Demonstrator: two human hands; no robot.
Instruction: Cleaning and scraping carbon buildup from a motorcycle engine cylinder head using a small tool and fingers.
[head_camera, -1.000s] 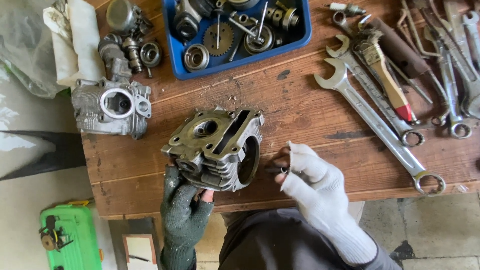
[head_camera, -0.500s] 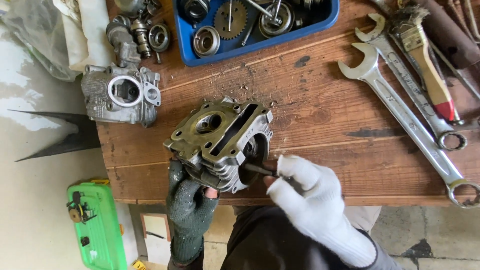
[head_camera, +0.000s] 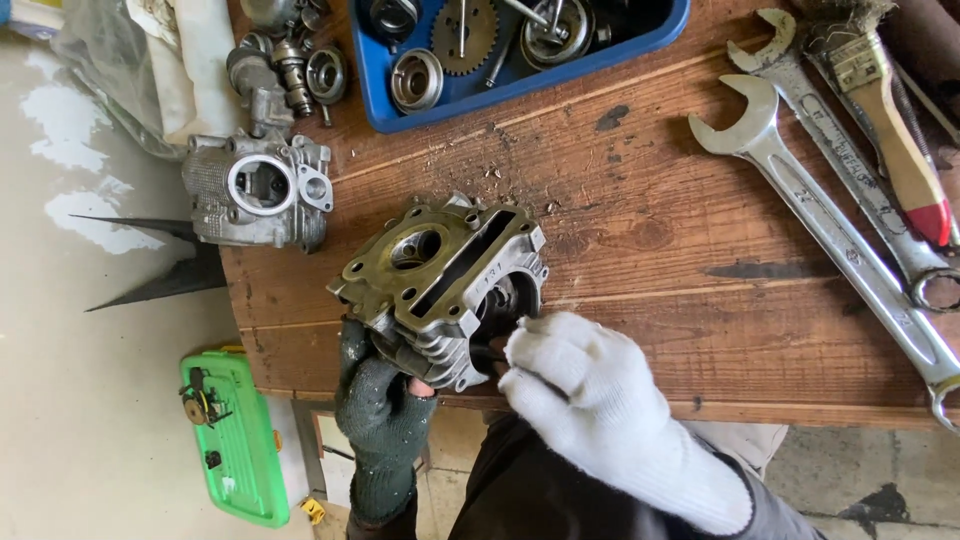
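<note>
Worn wooden planks make up the surface (head_camera: 640, 230) seen from the head camera, with a pale concrete floor (head_camera: 90, 400) below its near edge and a green plastic case (head_camera: 232, 440) lying on that floor. Near the front edge of the surface sits a finned metal cylinder head (head_camera: 440, 285), tilted so its gasket face turns up toward the camera. The left hand (head_camera: 385, 400), in a dark knit glove, has its grip clamped on the lower finned side of the cylinder head from beneath. The right hand (head_camera: 580, 385), in a white glove, is pressed against the head's right side opening, fingers drawn together on what looks like a thin dark tool, though the glove hides most of it. Behind, toward the left corner, a second aluminium engine casting (head_camera: 255, 195) rests apart from the head. A blue tray (head_camera: 530, 80) of gears and bearings stands at the far edge. Two large open-ended spanners (head_camera: 830, 210) lie well to the right, with a wooden-handled brush (head_camera: 890, 130) just beside them.
</note>
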